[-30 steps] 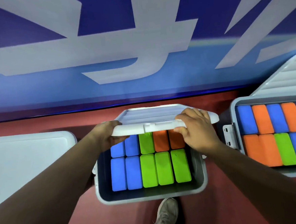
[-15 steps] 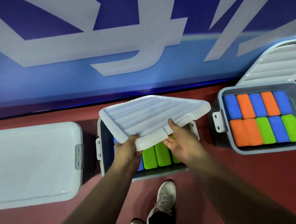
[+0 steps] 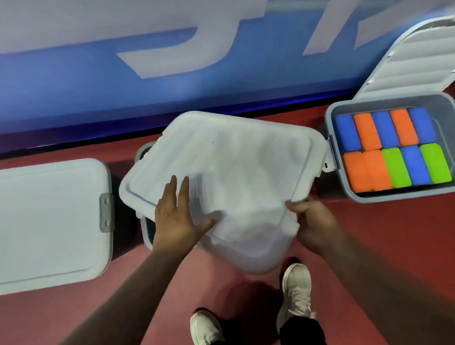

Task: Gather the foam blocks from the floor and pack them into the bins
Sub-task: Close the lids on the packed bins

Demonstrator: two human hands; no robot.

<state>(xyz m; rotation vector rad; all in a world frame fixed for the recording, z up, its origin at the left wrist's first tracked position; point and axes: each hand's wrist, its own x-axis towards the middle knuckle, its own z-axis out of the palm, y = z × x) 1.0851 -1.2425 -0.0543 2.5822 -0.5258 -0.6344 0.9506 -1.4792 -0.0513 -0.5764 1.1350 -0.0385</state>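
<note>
Left hand (image 3: 174, 216) atop lid (image 3: 234, 166), diagonal across bin (image 3: 145, 233)

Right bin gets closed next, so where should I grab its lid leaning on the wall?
Probably its free upper edge, from the front over the bin: the lid leans back on the wall, ribbed underside facing you, lower edge behind the bin's far rim.

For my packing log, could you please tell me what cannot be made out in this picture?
Head view:
- Middle bin contents: covered by the white lid.
- Left bin: closed, contents hidden; left side cut off by the frame.
- Near corner of the white lid: motion-blurred.
- Right hand: fingers tucked under the white lid.
</note>
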